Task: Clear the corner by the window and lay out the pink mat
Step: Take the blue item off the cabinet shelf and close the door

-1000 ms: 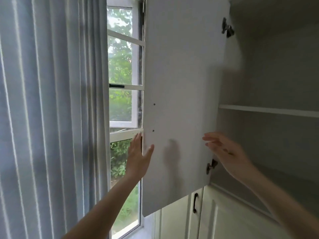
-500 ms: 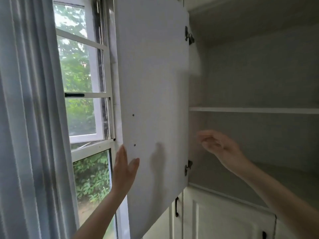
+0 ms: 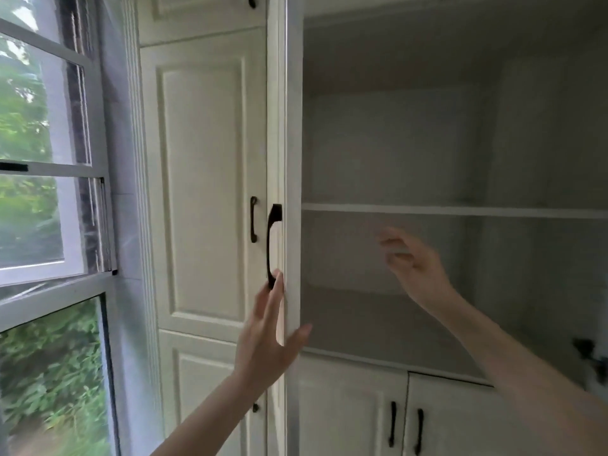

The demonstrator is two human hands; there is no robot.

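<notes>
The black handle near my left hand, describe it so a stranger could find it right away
Start at the window on the left and move right to the tall white cupboard. Its open door is seen edge-on, and the black handle stands out from that edge, just above the left hand. Unlike the flatter handle on the shut door beside it, it juts toward the viewer.

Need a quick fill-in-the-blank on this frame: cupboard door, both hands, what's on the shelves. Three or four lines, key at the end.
1. The left hand touches the edge of the open cupboard door with ____ fingers.
2. The door's handle is ____ in colour.
3. The right hand holds ____.
4. The shelf inside the cupboard shows ____ items on it.

Missing words: straight; black; nothing; no
</notes>
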